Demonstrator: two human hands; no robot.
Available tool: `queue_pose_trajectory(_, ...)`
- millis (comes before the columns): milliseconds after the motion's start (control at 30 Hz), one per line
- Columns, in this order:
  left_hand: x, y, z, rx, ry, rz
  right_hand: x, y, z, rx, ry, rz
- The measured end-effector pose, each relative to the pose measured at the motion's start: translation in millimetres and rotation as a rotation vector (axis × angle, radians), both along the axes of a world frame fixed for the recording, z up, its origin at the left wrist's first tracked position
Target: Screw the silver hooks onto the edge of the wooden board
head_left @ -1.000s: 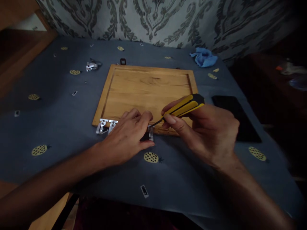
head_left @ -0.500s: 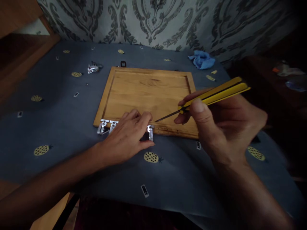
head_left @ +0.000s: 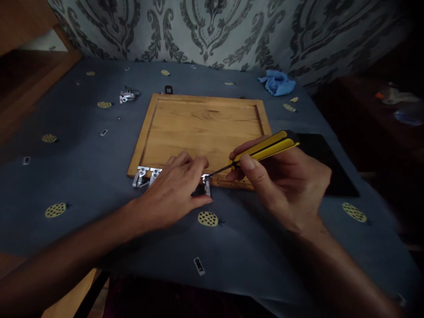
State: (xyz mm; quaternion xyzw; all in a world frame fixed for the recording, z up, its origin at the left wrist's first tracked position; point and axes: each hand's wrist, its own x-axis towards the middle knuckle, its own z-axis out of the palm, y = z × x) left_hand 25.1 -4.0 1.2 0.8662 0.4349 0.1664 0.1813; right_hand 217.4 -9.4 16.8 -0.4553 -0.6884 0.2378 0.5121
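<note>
My right hand (head_left: 285, 181) grips a yellow-and-black screwdriver (head_left: 265, 149), its shaft slanting down to the left. The tip is at a silver metal hinge (head_left: 207, 182) on the near edge of a framed wooden panel (head_left: 198, 137). My left hand (head_left: 175, 187) is closed over that edge and the hinge, fingers bent on top and thumb on the near side; it hides part of the hinge. Just left of this hand, two more metal hinge parts (head_left: 141, 173) sit along the same edge. Small dark holes show in the edge to the right.
A loose metal hinge (head_left: 128, 95) lies behind the panel's left side, with a small screw-like bit (head_left: 119, 118) near it. At the back are a black buckle-like piece (head_left: 168, 89) and a crumpled blue cloth (head_left: 278, 83). A flat black object (head_left: 331, 172) lies right of the panel.
My right hand has moved left and slightly down, bringing the screwdriver tip from above the panel onto the hinge. The black flat object shows more. My left hand stays put.
</note>
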Motion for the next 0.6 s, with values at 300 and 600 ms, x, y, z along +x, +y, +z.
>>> queue_pose_trajectory(300, -0.3, 0.4, -0.2, 0.008, 0.006, -0.009, 0.6, 0.3, -1.0, 0.003, -0.022, 0.003)
queue_pose_trajectory(600, -1.1, -0.6, 0.1, 0.052, 0.029, -0.025, 4.7, 7.1, -7.1, 0.049, -0.111, 0.036)
